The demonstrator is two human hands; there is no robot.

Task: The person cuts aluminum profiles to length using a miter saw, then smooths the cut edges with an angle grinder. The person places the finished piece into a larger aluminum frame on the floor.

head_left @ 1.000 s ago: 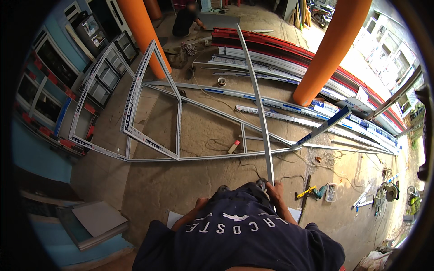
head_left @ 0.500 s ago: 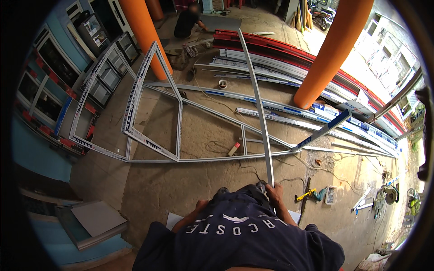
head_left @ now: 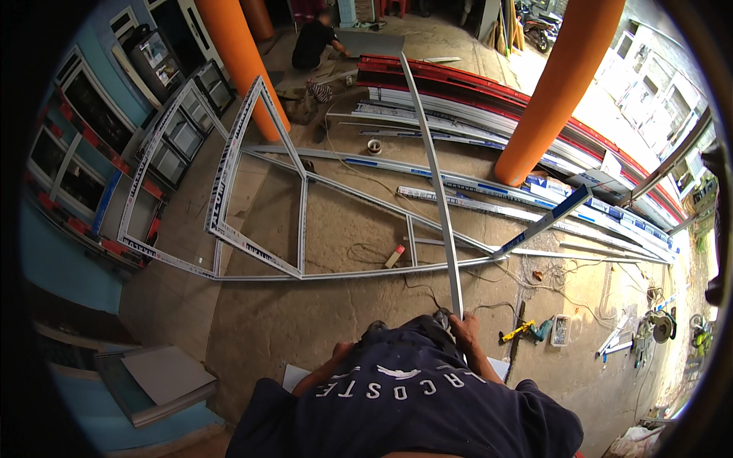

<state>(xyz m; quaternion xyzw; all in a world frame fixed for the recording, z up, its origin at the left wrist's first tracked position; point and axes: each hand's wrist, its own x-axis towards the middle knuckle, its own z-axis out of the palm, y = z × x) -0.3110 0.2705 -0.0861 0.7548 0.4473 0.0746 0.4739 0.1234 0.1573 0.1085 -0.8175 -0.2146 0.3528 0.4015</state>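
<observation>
My right hand (head_left: 464,330) is closed around the near end of a long, thin silver metal bar (head_left: 430,156). From my lap the bar slants up and away, crossing above the floor frame and the strips behind it. My left hand (head_left: 341,350) rests by my left knee, its fingers mostly hidden by my dark shirt. Ahead lies a large aluminium frame (head_left: 302,221) with crossbars and printed film on some members. A short blue-and-silver profile (head_left: 544,220) sticks up at its right end. A small block with a red end (head_left: 395,256) lies inside the frame.
Stacked long profiles (head_left: 458,114) and red lengths (head_left: 447,75) lie beyond, around two orange columns (head_left: 561,91). At right are a teal drill (head_left: 541,330), yellow tool (head_left: 518,330), clear box (head_left: 560,330), cables and a circular saw (head_left: 663,327). Another person (head_left: 311,44) crouches far back.
Very little differs. The view has shifted slightly, and my right hand keeps its hold on the metal bar. The far person's arm and head have moved a little.
</observation>
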